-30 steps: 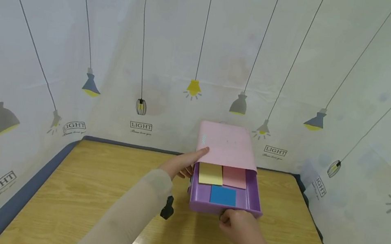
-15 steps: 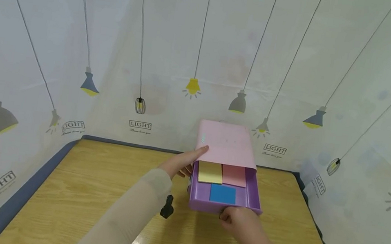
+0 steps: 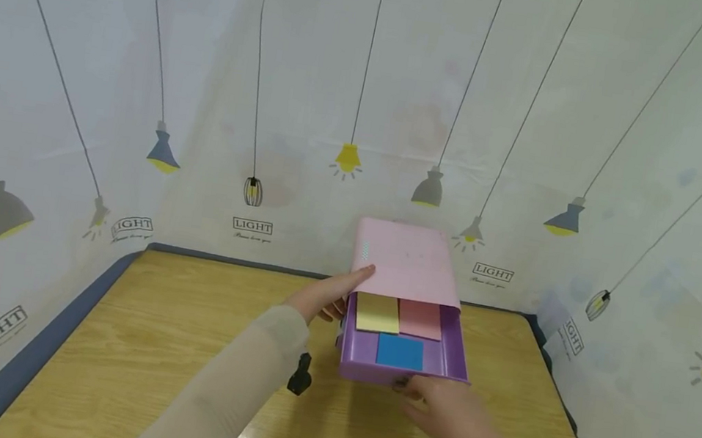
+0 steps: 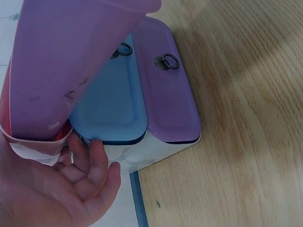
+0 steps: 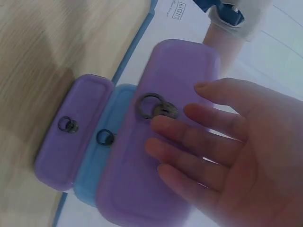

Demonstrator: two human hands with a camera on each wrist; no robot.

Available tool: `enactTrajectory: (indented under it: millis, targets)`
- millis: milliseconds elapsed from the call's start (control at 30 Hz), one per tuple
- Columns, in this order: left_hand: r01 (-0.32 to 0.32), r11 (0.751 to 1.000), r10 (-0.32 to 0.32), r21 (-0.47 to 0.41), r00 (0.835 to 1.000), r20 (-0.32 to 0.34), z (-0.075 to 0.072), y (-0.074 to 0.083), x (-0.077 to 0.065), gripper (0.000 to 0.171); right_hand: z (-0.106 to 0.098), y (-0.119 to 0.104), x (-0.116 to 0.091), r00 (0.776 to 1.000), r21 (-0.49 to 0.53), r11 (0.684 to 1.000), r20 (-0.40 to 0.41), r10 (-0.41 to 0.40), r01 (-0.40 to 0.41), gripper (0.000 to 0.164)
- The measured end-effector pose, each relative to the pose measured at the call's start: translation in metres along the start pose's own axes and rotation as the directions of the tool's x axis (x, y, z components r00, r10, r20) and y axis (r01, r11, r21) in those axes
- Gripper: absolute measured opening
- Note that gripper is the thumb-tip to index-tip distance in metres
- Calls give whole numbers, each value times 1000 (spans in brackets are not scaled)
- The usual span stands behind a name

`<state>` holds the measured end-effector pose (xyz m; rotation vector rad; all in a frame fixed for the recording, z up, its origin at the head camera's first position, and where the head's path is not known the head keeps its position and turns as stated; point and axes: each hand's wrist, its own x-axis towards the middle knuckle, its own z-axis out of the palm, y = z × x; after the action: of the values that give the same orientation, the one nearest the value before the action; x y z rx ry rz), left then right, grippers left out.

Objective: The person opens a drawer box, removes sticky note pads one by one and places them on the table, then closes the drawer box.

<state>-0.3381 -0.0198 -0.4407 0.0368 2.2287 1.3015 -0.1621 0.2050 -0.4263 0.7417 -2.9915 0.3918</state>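
A small drawer cabinet with a pink top [image 3: 408, 260] stands on the table, its purple top drawer [image 3: 364, 372] pulled out. Inside lie a yellow note pad [image 3: 378, 313], a pink one [image 3: 420, 319] and a blue one [image 3: 400, 351]. My left hand [image 3: 331, 294] rests on the cabinet's left edge, thumb on top, the other fingers loosely bent along the side. At the drawer's front my right hand [image 3: 455, 414] has its fingers spread and relaxed beside the metal ring pull [image 5: 165, 111], holding nothing. Below, the blue drawer [image 4: 111, 104] and lower purple drawer [image 4: 173, 101] are closed.
The wooden table [image 3: 193, 302] runs around the cabinet, with a dark blue border [image 3: 239, 261] along its back. Behind the cabinet rises a white backdrop [image 3: 314, 96] printed with lamps. A small black object [image 3: 300, 375] shows beside my left sleeve.
My right hand has let go of the ring pull; its fingers have loosened and the wrist has shifted slightly right. My left hand and the pulled-out drawer stay as they were.
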Motion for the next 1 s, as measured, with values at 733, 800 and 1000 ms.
enactTrajectory:
  millis: [733,800,1000]
  targets:
    - [13,999,-14,-40,1000,-27,1,0,-2,101,-58,16,49,991,-110,993,130,-31,46,13]
    - [16,999,-16,-40,1000,-24,1,0,-2,101,-57,20,55,981,-118,993,193,25,-2,15]
    - [11,999,-11,-34,1000,-16,1,-2,-1,101,-51,33,69,932,-167,982,335,137,-84,24]
